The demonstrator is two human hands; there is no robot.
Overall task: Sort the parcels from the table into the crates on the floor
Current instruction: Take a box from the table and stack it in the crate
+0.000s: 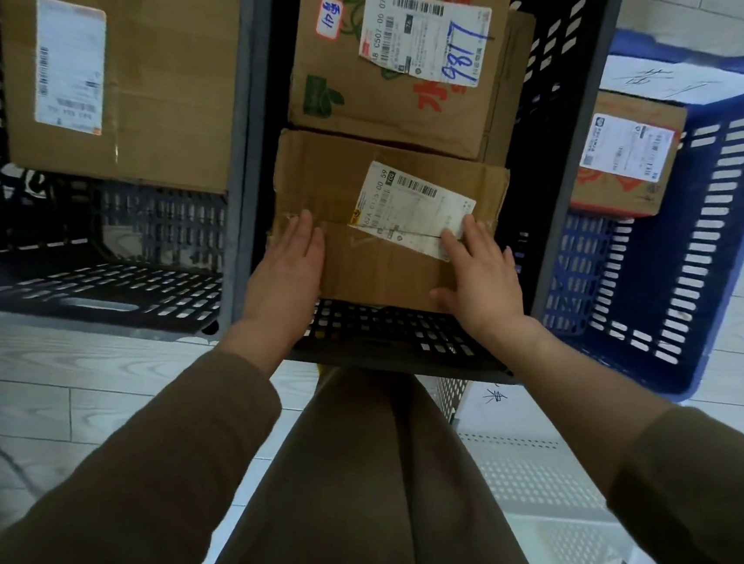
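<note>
A worn brown cardboard parcel [383, 230] with a white shipping label lies in the near end of the middle black crate [394, 338]. My left hand [289, 262] rests flat on its left side, fingers together. On its right side lies my right hand [478, 276], fingers spread over the label's corner. Behind it in the same crate sits a bigger printed box [392, 84] marked 9817 in blue. Whether either hand grips the parcel or just presses on it, I cannot tell.
A black crate [102, 280] on the left holds one large brown box [151, 84]. The blue crate [686, 260] on the right holds a small labelled box [626, 157]. A white perforated crate [528, 462] stands near my legs. The floor is pale tile.
</note>
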